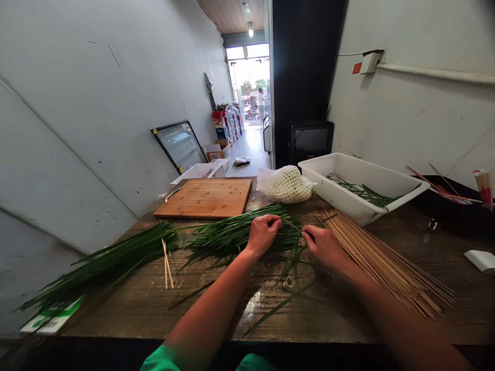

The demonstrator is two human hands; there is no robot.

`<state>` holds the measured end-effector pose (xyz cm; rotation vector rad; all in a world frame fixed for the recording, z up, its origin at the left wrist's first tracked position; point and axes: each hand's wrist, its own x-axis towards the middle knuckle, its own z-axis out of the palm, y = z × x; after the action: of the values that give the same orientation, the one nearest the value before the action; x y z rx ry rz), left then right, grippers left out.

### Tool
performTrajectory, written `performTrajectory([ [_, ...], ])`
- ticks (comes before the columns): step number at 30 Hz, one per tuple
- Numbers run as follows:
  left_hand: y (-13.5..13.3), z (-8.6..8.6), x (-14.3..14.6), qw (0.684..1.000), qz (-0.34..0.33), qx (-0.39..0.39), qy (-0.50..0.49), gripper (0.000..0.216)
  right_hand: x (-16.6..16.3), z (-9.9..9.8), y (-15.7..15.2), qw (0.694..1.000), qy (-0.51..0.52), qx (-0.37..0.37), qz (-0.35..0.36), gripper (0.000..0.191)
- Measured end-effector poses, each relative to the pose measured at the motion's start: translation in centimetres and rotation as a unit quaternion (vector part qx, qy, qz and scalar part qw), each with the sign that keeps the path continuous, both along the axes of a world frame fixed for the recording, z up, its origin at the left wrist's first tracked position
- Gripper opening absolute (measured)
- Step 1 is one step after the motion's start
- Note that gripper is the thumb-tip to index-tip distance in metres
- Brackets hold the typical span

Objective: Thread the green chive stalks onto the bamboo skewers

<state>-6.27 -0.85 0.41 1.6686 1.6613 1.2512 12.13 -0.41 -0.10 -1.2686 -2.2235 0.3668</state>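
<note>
My left hand (265, 232) is closed in a pinch above a pile of long green leaves (228, 232). To its right, my right hand (320, 243) is pinched too. A thin, pale yellow-green strand (291, 223) runs straight from one hand's fingertips to the other's; whether it is a leaf strip or a slim stick I cannot tell. Loose green leaf blades (296, 263) hang down by my right fingers onto the wooden table (216, 314). Beyond my right wrist lies a fanned bundle of long thin bamboo sticks (379, 257).
A second leaf bundle (104, 257) lies at left, beside a few short sticks (167, 265). Behind are a wooden cutting board (209, 196), a netted foam-wrapped item (286, 184) and a white tub (359, 198) holding cut leaves. A dark pan-like vessel (452, 216) stands at right.
</note>
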Motion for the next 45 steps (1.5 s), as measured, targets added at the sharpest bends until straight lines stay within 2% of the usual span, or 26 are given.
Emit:
performTrajectory([
  [19, 0.0, 0.0, 0.0, 1.0, 0.001, 0.005, -0.008, 0.015, -0.1, 0.0, -0.1, 1.0, 0.005, -0.009, 0.014, 0.026],
  [24, 0.0, -0.4, 0.2, 0.999, 0.03, 0.012, -0.023, 0.013, -0.2, 0.2, -0.3, 1.0, 0.013, -0.012, 0.015, 0.026],
  [29, -0.1, -0.3, 0.3, 0.999, 0.028, 0.003, -0.017, 0.012, -0.3, -0.2, -0.3, 1.0, 0.019, -0.005, 0.015, 0.025],
  [36, -0.8, -0.3, 1.4, 0.999, 0.012, 0.025, 0.037, 0.012, -0.6, -0.2, -0.5, 0.999, 0.035, 0.005, -0.004, 0.024],
  [42, -2.0, -1.0, 3.1, 0.979, -0.084, 0.061, 0.176, 0.02, -0.3, -0.6, 0.0, 0.999, 0.043, 0.021, -0.015, 0.026],
  [45, -1.7, -0.6, 2.2, 0.974, -0.055, 0.095, 0.198, 0.026, 0.2, -0.3, 0.5, 0.997, 0.055, 0.036, -0.038, 0.027],
])
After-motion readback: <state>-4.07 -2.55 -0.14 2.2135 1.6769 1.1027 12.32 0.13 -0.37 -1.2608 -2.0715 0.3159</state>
